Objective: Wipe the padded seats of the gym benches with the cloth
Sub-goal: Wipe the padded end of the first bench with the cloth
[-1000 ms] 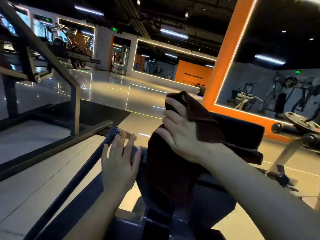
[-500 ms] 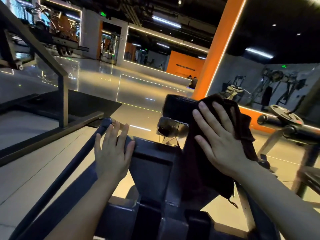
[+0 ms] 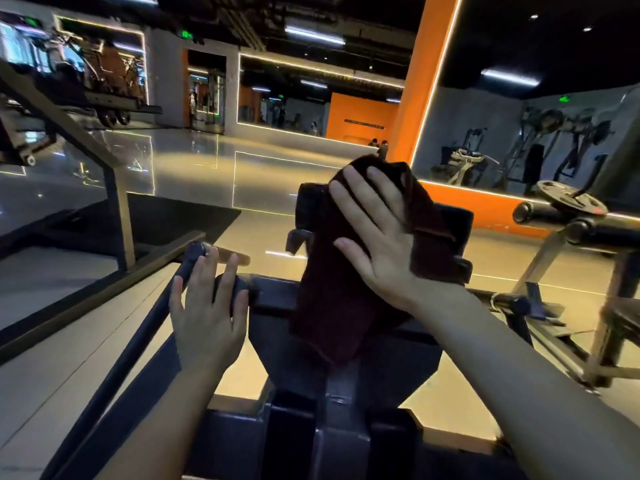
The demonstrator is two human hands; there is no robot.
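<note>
Right fingers (image 3: pixel 349 199): straight, spread, pressing the cloth (image 3: pixel 332 306) flat against the pad (image 3: pixel 450 223); cloth hangs down over the frame. Left hand (image 3: pixel 204 317): fingers relaxed, resting on the frame, gripping nothing. We should keep the palm flat, sweep in overlapping strokes, and gather the loose tail.

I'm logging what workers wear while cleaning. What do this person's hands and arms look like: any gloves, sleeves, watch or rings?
Both are bare. The left hand and right hand wear no gloves, and no rings show on the visible fingers. Both forearms are uncovered up to the frame edge, with no sleeve, watch or wristband in view.
</note>
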